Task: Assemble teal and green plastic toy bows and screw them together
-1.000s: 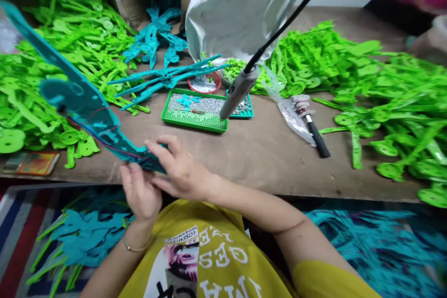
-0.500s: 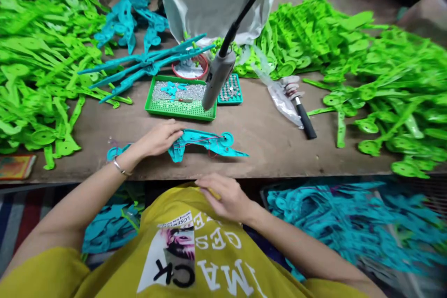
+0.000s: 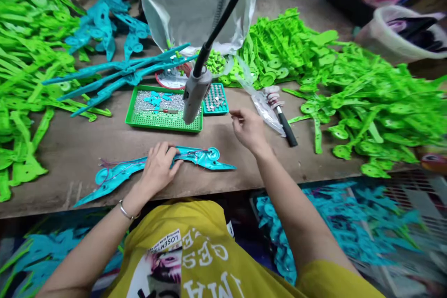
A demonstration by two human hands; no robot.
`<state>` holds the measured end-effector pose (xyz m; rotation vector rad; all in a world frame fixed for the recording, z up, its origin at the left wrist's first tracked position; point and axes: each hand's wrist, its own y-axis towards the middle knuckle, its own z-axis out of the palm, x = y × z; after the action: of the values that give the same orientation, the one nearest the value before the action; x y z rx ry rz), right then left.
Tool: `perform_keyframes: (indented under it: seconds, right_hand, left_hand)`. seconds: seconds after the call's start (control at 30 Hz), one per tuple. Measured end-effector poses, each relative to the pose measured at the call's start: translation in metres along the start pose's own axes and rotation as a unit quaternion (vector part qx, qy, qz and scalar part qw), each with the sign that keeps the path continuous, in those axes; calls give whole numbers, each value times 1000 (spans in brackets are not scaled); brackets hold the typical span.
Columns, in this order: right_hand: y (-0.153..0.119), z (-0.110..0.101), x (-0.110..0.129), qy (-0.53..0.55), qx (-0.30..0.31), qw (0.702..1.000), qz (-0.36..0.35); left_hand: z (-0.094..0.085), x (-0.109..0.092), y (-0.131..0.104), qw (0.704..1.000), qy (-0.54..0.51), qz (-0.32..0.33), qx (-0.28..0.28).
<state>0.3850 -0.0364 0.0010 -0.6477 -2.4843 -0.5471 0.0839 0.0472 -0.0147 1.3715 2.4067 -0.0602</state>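
A long, blue plastic bow-shaped part [image 3: 120, 174], with thin reddish wires along it, lies near the table's front edge. My left hand [image 3: 160, 165] lies across its middle, fingers closed over it, hiding that stretch. To the right of the lamp-like grey tool, my right hand [image 3: 248, 130] hovers over the table with its fingers curled; whatever may be in them is hidden. Closest to it is a small teal tray [image 3: 215, 111] of round, button-like metal pieces. Left of that stands a green tray [image 3: 164, 125] holding small silvery pieces, several blue bits and a red-handled screwdriver [image 3: 167, 111].
The grey tool [image 3: 196, 95] hangs on a black cable in front of the trays. Green plastic parts pile up left [image 3: 21, 79] and right [image 3: 384, 98]. Long blue parts [image 3: 129, 72] lie behind the green tray. A black-handled tool [image 3: 287, 128] lies right, beside a plastic bag.
My right hand has moved from my shirt front up over the table, toward the teal tray. My left hand stays on the blue part, which now shows its full length. The view has shifted.
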Motion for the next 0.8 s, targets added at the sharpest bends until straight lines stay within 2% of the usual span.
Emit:
perform_keyframes:
  seconds: [0.1,0.2,0.33,0.47,0.57,0.67,0.73,0.8]
  right_hand:
    - [33,22,-10,-50,-8,998,-27]
    - [51,35,-13,-112,3,993,-28]
    - [61,45,-14,-180,21,983,-13]
    - [62,44,-11,-165,8,986,13]
    - [42,34,6,-58,-38,997,15]
    - [4,21,37,97,-70,992,35]
    - [-25,14,58,176,-25,982,57]
    - [-48,10,74,217,30,972,80]
  left_hand:
    - [3,-3,4,1000,-17,-16,-9]
    - [-3,-6,5,999,-42,-23,-18]
    - [-15,-12,0,997,-71,4,-38]
    - [-12,-16,-8,994,-74,66,-47]
    - [-2,-13,-11,993,-82,70,-52]
    - [2,-9,-9,987,-120,65,-91]
    - [1,-8,-8,981,-124,119,-96]
    - [-3,-6,-9,975,-104,188,-55]
